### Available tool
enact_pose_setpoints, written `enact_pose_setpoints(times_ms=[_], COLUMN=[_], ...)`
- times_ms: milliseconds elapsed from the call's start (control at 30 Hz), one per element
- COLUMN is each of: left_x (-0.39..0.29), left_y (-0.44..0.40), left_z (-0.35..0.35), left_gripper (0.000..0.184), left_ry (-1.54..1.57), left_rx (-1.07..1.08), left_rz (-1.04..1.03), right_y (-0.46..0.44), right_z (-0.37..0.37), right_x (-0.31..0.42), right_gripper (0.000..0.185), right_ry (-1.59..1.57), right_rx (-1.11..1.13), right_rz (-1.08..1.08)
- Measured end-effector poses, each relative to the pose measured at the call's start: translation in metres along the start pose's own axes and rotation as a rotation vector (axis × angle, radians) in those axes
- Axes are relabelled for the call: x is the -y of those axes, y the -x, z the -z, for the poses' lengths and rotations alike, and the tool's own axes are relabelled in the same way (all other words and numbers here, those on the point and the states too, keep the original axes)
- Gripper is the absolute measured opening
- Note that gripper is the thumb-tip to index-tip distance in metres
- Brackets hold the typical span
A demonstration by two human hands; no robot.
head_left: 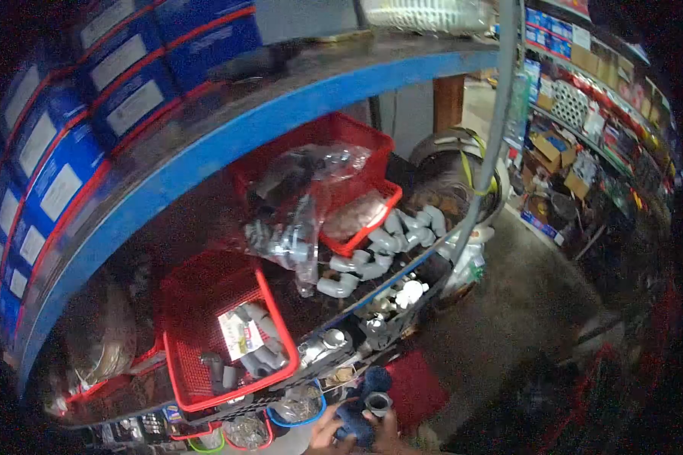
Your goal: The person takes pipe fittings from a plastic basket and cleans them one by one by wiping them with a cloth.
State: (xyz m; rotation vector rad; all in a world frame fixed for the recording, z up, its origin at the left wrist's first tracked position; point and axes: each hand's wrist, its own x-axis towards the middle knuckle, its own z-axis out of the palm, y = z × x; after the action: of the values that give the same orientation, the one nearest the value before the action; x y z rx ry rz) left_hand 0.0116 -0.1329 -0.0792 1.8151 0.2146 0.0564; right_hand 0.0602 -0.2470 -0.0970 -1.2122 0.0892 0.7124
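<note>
My left hand (pixel 325 434) is at the bottom edge, its fingers curled against a dark blue item (pixel 354 426) that looks like cloth; its exact kind is unclear. Just beside it, my right hand (pixel 388 435) holds a grey pipe fitting (pixel 378 403), its round open mouth facing up. Both hands are partly cut off by the frame's lower edge. Above them, a red basket (pixel 269 303) on the lower shelf contains grey fittings and a printed paper. Several loose grey elbow fittings (pixel 341 285) lie farther back, near a clear plastic bag (pixel 284 235) of fittings.
A blue shelf edge (pixel 228 140) curves overhead, with blue boxes (pixel 133 106) stacked on it. A small red basket (pixel 364 220) stands among the elbows. Below hang a blue-rimmed tub (pixel 322 406) and other small tubs. A grey post (pixel 490 152) rises at right, beyond it stocked shelves (pixel 584 136).
</note>
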Motion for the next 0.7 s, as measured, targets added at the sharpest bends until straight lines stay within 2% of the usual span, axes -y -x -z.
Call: enact_pose_setpoints(times_ms=[133,267,333,367,400,433,467,500,533,567,600,633,700], left_x=[-0.016,-0.021,-0.042,-0.048,-0.049,-0.031,0.010,0.058,0.119,0.066,0.013,-0.041,-0.001], left_y=[0.021,0.045,0.038,0.036,0.038,0.046,0.059,0.072,0.078,0.071,0.064,0.056,0.047], left_z=[0.015,0.036,0.053,0.060,0.062,0.062,0.058,0.052,0.030,0.035,0.040,0.045,0.051], left_gripper=[0.032,0.034,0.034,0.035,0.028,0.028,0.027,0.025,0.029,0.028,0.027,0.026,0.022], left_ry=[0.028,0.051,-0.267,-0.588,-0.610,-0.609,-0.200,0.207,0.635,0.316,-0.069,-0.409,-0.240], left_rx=[-0.034,-0.017,0.061,0.131,0.063,0.059,0.031,0.002,-0.466,-0.490,-0.561,-0.674,-0.718], left_rz=[0.024,0.069,-0.333,-0.730,-0.744,-0.743,-0.313,0.117,0.228,0.100,-0.001,-0.078,-0.084], right_y=[0.000,-0.003,0.004,0.005,0.005,0.003,0.003,0.007,0.015,0.019,0.015,0.010,0.032], right_z=[0.003,0.000,-0.016,-0.021,-0.026,-0.031,-0.037,-0.046,-0.058,-0.066,-0.062,-0.057,-0.074], right_x=[-0.010,0.020,0.059,0.064,0.058,0.048,0.042,0.047,0.057,0.062,0.038,0.013,0.045], right_gripper=[0.026,0.030,0.042,0.041,0.041,0.042,0.043,0.043,0.046,0.048,0.048,0.035,0.031], right_ry=[0.254,0.274,0.201,0.275,0.278,0.394,0.507,0.511,0.573,0.629,0.758,0.921,0.715], right_rx=[0.114,0.347,0.421,0.428,0.428,0.424,0.420,0.424,0.354,0.278,0.282,0.357,0.370], right_rz=[0.047,-0.170,-0.352,-0.481,-0.481,-0.319,-0.154,-0.153,0.061,0.276,0.249,0.491,0.451])
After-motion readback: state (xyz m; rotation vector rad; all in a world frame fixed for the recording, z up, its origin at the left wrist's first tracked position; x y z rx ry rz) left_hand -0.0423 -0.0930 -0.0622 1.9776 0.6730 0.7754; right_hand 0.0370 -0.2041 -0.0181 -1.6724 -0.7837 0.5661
